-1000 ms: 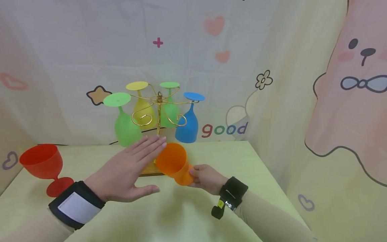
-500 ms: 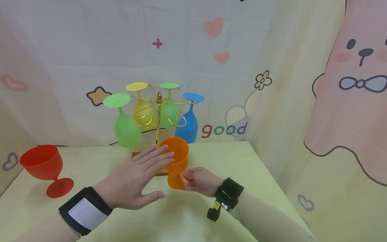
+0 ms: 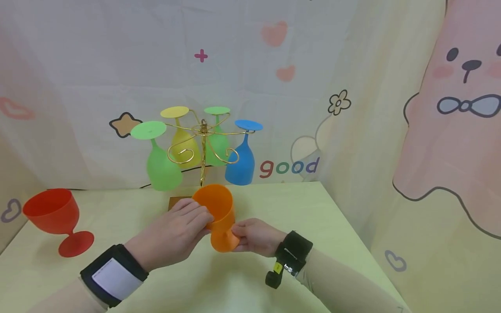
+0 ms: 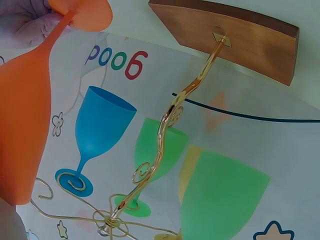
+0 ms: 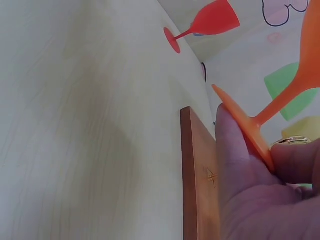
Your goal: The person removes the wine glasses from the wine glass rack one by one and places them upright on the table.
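Note:
An orange plastic goblet [image 3: 217, 206] is held above the table in front of the rack, its mouth tilted up and away. My right hand [image 3: 258, 237] pinches its round foot between thumb and fingers, shown closely in the right wrist view, where the goblet's foot [image 5: 247, 127] lies over the fingers. With bent fingers, my left hand [image 3: 172, 234] grips the left side of the bowl near the rim. Behind stands a gold wire rack [image 3: 203, 152] with goblets hanging upside down by their feet: green [image 3: 162, 169], yellow [image 3: 185, 145], another green [image 3: 218, 145] and blue [image 3: 240, 163].
A red goblet [image 3: 55, 213] stands upright at the left of the pale table [image 3: 289, 208]. The rack's wooden base [image 4: 235, 37] sits behind the hands, partly hidden in the head view. A printed curtain [image 3: 242, 52] encloses the back and sides.
My left hand has gone from flat, straight fingers beside the goblet to gripping its bowl. The orange goblet, in my right hand, has turned upright and then tilted again, shifting slightly left.

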Action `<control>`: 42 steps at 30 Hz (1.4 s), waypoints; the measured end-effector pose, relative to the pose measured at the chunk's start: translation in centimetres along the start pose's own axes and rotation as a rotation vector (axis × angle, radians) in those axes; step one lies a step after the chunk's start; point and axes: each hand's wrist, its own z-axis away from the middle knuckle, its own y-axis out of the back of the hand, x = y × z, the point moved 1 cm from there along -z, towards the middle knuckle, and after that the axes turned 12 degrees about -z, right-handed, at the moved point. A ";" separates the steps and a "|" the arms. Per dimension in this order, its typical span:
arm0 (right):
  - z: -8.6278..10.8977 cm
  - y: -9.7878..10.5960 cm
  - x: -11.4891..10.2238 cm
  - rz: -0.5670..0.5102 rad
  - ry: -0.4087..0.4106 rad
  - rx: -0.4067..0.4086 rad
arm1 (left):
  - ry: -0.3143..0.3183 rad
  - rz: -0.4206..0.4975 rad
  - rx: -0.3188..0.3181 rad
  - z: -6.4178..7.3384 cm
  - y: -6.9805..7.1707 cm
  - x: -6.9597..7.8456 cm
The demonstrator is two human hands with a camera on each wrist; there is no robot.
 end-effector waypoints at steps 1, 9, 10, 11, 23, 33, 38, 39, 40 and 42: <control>-0.1 0.0 0.0 0.012 0.003 0.004 | 0.003 -0.002 -0.007 0.0 0.0 0.0; -0.3 0.6 -0.5 0.475 0.172 0.214 | 0.011 0.000 -0.017 0.7 -0.2 -0.2; -0.2 0.8 -0.7 0.607 0.207 0.256 | 0.011 0.001 -0.014 0.9 -0.3 -0.3; -0.1 0.9 -0.9 0.749 0.240 0.302 | 0.011 0.001 -0.014 1.0 -0.4 -0.3; 1.2 3.5 -3.0 1.565 0.465 0.592 | 0.066 -0.017 -0.050 2.5 -0.8 -1.0; 1.6 4.1 -3.0 1.550 0.425 0.590 | 0.224 -0.054 -0.206 5.3 -0.7 -2.8; 1.7 4.7 -2.9 1.561 0.418 0.605 | 0.321 -0.085 -0.232 7.2 -0.1 -4.9; 1.7 4.8 -2.9 1.560 0.419 0.606 | 0.338 -0.095 -0.230 7.7 0.0 -5.3; 1.7 4.8 -3.0 1.555 0.420 0.606 | 0.357 -0.103 -0.228 8.2 0.0 -5.8; 1.8 4.9 -3.0 1.547 0.420 0.605 | 0.407 -0.120 -0.236 9.1 0.1 -6.6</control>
